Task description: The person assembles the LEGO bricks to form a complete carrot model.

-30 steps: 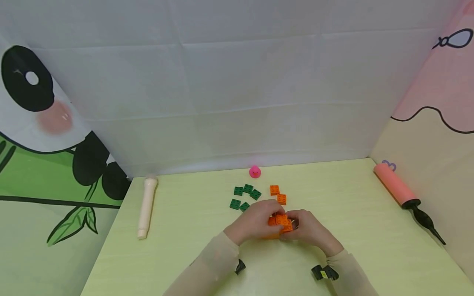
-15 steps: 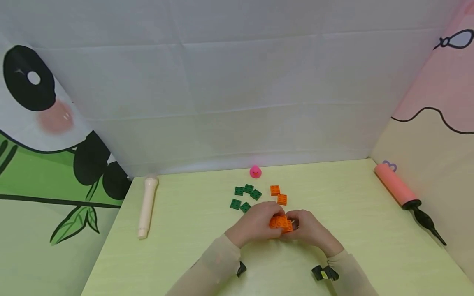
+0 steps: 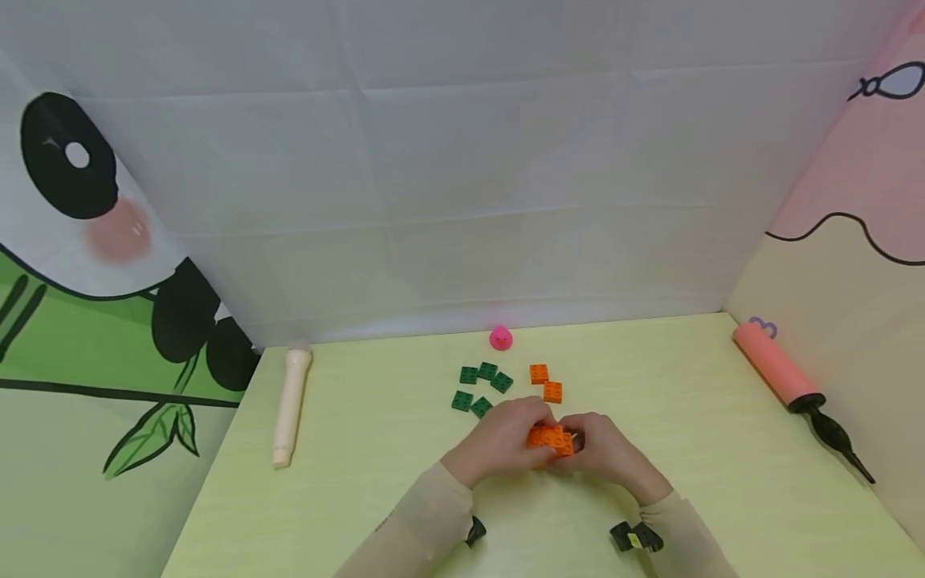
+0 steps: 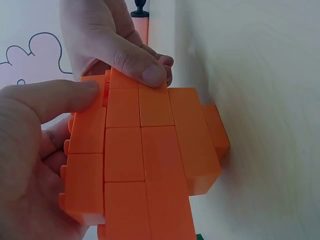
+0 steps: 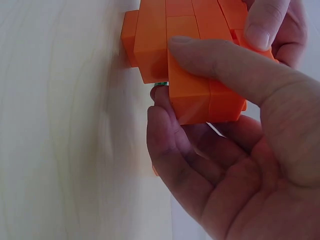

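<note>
Both hands hold an assembly of joined orange toy bricks low over the table. In the left wrist view the orange brick assembly is several layers tall, narrower at top and bottom, with studs facing the left palm. My left hand grips its left side, the thumb pressing a brick near one end. From the other side my right hand pinches the end, its thumb on the side face and its fingers curled beneath. Palms and fingers hide part of the assembly.
Beyond the hands lie several loose green bricks and two loose orange bricks. A pink ball-like toy sits at the table's back edge. A pale baton-shaped thing lies left, a pink hand pump right.
Both hands keep their grip on the orange brick assembly, which tips slightly so that less of its lower part shows. The whole head view shifts slightly.
</note>
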`<state>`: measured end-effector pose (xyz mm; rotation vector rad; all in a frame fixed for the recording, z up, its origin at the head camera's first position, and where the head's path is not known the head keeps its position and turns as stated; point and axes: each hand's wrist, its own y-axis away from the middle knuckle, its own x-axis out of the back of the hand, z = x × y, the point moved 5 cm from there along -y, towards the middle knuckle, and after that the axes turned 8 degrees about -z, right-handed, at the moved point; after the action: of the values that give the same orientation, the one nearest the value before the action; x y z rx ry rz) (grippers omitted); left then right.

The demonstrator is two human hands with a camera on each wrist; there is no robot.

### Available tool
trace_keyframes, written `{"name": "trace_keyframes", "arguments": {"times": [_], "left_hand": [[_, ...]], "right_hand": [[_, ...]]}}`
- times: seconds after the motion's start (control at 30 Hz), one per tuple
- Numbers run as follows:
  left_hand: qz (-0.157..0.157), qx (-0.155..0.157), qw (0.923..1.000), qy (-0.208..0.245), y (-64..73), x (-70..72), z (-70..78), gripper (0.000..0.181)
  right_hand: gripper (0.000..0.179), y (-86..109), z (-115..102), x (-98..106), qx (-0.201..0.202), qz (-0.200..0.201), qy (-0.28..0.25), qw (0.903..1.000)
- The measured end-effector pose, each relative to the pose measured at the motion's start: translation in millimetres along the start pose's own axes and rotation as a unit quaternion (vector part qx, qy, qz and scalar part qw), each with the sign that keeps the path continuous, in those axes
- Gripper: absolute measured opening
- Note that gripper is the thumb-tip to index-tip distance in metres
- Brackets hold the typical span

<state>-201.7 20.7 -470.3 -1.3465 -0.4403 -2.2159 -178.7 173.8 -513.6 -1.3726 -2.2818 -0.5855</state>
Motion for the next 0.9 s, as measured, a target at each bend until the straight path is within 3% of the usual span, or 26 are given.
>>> {"name": "trace_keyframes", "arguments": {"times": [0.43, 0.63, 0.9], "left_hand": [[0.002, -0.003, 0.9998, 0.017, 1.0, -0.4, 1.7, 0.018], [0.008, -0.008, 0.9999, 0.009, 0.6, -2.8, 0.5, 0.02], [0.006, 0.004, 0.9999, 0.013, 0.0, -3.7, 0.8, 0.021]], "right_hand": [[0.029, 2.4, -2.8, 0.2, 0.008, 0.013, 0.01, 0.9998], [0.029, 1.0, -1.0, -0.3, -0.007, 0.014, 0.009, 0.9998], [0.028, -0.4, -1.7, -0.4, -0.008, 0.016, 0.012, 0.9998]]}}
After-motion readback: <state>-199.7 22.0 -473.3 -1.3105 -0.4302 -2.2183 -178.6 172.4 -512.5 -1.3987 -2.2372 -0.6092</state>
